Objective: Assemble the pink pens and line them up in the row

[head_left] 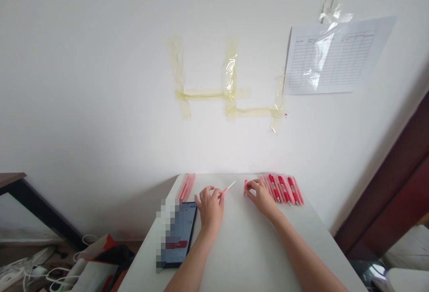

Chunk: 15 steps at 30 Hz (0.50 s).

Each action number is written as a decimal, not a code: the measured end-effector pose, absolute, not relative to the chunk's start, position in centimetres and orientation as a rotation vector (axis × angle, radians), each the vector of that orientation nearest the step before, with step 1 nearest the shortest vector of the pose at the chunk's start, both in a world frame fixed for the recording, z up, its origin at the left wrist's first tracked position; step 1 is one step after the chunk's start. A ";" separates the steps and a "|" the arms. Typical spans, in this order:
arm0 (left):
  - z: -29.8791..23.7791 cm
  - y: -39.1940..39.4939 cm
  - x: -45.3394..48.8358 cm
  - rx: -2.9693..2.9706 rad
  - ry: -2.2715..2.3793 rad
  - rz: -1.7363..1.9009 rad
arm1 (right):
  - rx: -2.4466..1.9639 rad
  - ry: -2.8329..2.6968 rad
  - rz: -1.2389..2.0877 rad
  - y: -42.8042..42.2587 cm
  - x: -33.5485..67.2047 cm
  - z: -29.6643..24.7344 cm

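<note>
My left hand pinches a pink pen part with a thin, pale, refill-like rod sticking out up and to the right. Between the thumb and fingertips of my right hand is a short pink pen piece, held upright; its exact kind is too small to make out. The two pieces are apart, a small gap between them. Beside my right hand lies a row of several pink and red pens. A few pink pen pieces lie beyond my left hand, at the table's far left corner.
A phone with a lit screen lies on the white table, left of my left forearm. The wall stands right behind the table. Boxes and white cables are on the floor at left.
</note>
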<state>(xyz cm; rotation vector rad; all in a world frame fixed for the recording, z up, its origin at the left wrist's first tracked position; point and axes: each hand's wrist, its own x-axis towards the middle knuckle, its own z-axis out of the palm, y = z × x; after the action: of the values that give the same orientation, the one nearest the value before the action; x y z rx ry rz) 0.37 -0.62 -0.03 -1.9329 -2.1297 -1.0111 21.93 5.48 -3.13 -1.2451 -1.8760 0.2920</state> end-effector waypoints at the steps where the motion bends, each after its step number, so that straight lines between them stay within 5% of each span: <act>1: 0.0 -0.6 0.4 -1.932 -2.131 -1.009 | -1.235 -1.872 0.296 5.5 22.0 -3.1; 15: -0.2 -0.6 0.3 -1.916 -2.117 -1.008 | -1.190 -1.821 0.267 5.2 21.9 -2.4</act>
<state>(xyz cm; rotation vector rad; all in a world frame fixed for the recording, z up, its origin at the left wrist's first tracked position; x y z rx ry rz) 0.30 -0.55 -0.16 -1.9156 -2.1169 -1.0083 21.92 5.17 -2.41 -1.1904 -1.8210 0.2671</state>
